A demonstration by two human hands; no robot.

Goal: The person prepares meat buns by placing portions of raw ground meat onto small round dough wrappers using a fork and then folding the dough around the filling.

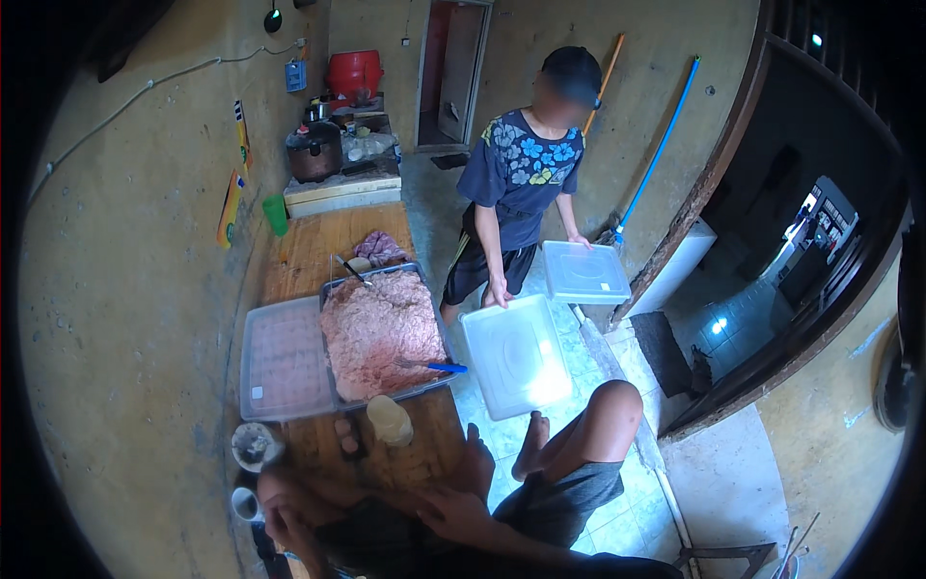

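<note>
My left hand (293, 525) is in shadow by my bent knee at the lower left; whether it holds anything is unclear. My right hand (456, 510) rests on my lower leg, fingers slightly apart and holding nothing visible. Before me on the wooden table, a dark tray (329, 376) is heaped with pinkish minced filling (383, 326). A blue-handled fork (445, 368) lies on it, and a dark-handled utensil (351, 268) rests near its far edge. Left of the tray lies a lidded translucent plastic container (278, 354) with rows of pieces inside. A stack of round pale wrappers (389, 420) sits nearer me.
A standing person (532, 159) holds a translucent container (515, 354) in one hand and another lidded container (586, 271) in the other. A white cup (247, 504) and a bowl (256, 446) stand near the left wall. A pot (315, 152) and green cup (275, 215) are farther back.
</note>
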